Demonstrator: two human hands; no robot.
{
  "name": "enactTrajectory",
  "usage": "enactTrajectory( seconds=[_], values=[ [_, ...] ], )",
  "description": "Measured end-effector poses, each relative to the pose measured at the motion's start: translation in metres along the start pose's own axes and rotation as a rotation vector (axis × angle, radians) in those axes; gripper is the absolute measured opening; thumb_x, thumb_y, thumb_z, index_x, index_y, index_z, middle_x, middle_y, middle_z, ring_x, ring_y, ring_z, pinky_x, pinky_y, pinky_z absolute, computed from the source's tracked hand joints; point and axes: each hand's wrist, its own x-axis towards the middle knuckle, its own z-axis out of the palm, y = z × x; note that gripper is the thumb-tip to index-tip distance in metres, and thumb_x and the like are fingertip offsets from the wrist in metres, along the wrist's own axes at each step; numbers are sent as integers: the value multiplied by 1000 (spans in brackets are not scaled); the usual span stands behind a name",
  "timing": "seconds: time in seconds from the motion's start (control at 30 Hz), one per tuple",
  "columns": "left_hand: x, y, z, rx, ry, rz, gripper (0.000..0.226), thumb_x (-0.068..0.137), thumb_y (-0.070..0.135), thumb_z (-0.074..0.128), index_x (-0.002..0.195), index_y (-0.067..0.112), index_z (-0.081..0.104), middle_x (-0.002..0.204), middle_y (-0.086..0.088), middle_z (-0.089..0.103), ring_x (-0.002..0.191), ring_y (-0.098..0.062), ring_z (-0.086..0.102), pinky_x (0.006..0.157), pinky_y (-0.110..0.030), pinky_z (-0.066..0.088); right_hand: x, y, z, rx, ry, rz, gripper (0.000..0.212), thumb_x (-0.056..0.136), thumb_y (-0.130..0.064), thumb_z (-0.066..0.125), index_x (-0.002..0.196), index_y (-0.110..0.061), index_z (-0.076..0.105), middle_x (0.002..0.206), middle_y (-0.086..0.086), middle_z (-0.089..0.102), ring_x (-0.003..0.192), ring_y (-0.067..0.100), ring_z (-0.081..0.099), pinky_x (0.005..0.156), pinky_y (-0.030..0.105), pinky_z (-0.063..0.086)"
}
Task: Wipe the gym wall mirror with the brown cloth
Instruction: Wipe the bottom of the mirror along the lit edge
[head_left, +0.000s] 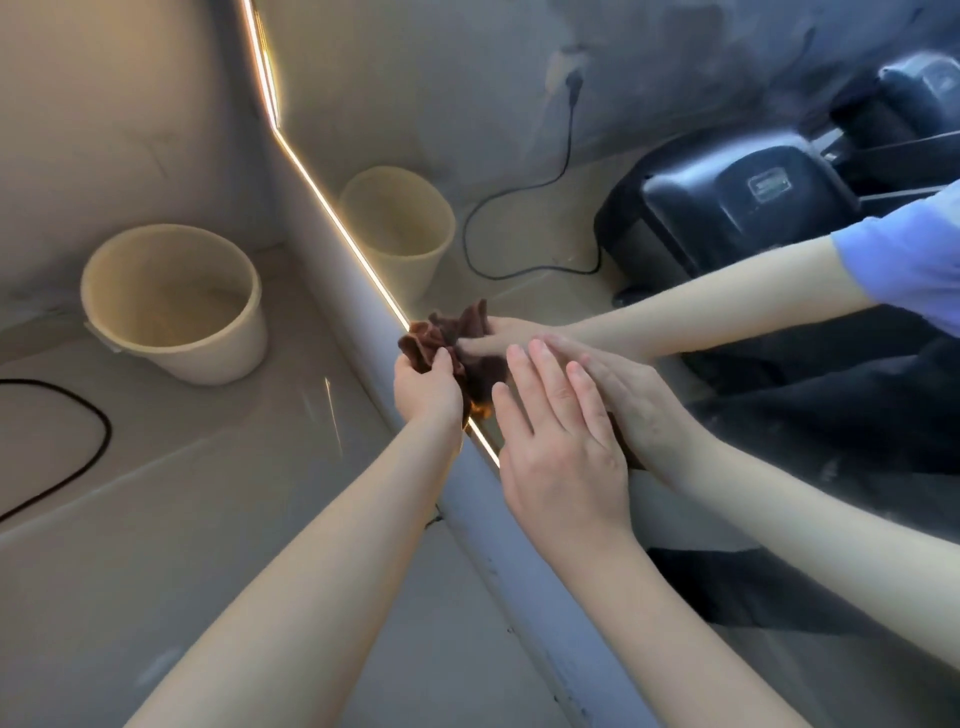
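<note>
L hand (428, 387) grip clenched on bunched cloth (421, 345) at mirror (467, 78) edge; R hand (561, 441) flat on glass, grip released. Glass looks hazy; most wiping prob. left.

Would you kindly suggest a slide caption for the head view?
Left hand grips the brown cloth at the edge of the mirror, right hand flat against it.

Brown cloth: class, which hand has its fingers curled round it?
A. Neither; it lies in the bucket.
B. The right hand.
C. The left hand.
C: the left hand grips the bunched brown cloth at the lit edge of the mirror, while the right hand lies flat with straight fingers.
</note>
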Motion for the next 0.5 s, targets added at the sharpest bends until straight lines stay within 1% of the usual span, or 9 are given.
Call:
enactTrajectory(
  seconds=[0.07, 0.17, 0.27, 0.33, 0.43, 0.5],
  values=[
    [-1, -2, -4, 39, -38, 15, 10, 100, 19, 55, 110, 21, 57, 92, 8, 62, 95, -18, 61, 84, -31, 46, 8, -3, 3, 9, -4, 0, 36, 91, -9, 46, 118, -8, 70, 140, 14, 57, 135, 27, 50, 120, 38, 16],
    [0, -7, -8, 58, -100, -4, 18, 100, 18, 56, 118, 18, 59, 101, 3, 66, 95, -18, 63, 84, -30, 47, 20, -8, 5, 12, -24, 2, 41, 91, -10, 40, 119, -9, 70, 140, 14, 57, 134, 27, 50, 119, 39, 16],
    [19, 6, -5, 26, -48, -56, 14, 101, 18, 54, 114, 17, 57, 98, 2, 63, 95, -19, 61, 85, -32, 45, 30, -12, 9, -8, -46, -18, 40, 90, -10, 41, 119, -9, 69, 141, 14, 56, 135, 28, 49, 120, 39, 15],
    [33, 16, -4, 30, -19, -59, 12, 101, 18, 53, 113, 18, 56, 99, 2, 61, 97, -20, 59, 88, -34, 45, 35, -13, 13, -19, -48, -27, 38, 91, -10, 44, 119, -10, 69, 141, 14, 56, 136, 27, 48, 120, 38, 14],
    [48, 27, -4, 48, -15, -50, 8, 102, 19, 53, 109, 20, 54, 98, 3, 60, 96, -20, 58, 93, -36, 47, 44, -14, 18, -32, -48, -39, 36, 92, -10, 46, 119, -9, 69, 141, 14, 56, 136, 27, 47, 120, 38, 12],
    [54, 34, -4, 43, -7, -59, 5, 102, 20, 53, 106, 23, 53, 94, 5, 59, 95, -20, 58, 93, -37, 47, 48, -15, 19, -39, -61, -57, 37, 90, -9, 46, 119, -8, 69, 140, 14, 56, 136, 28, 48, 120, 39, 12]
  ],
)
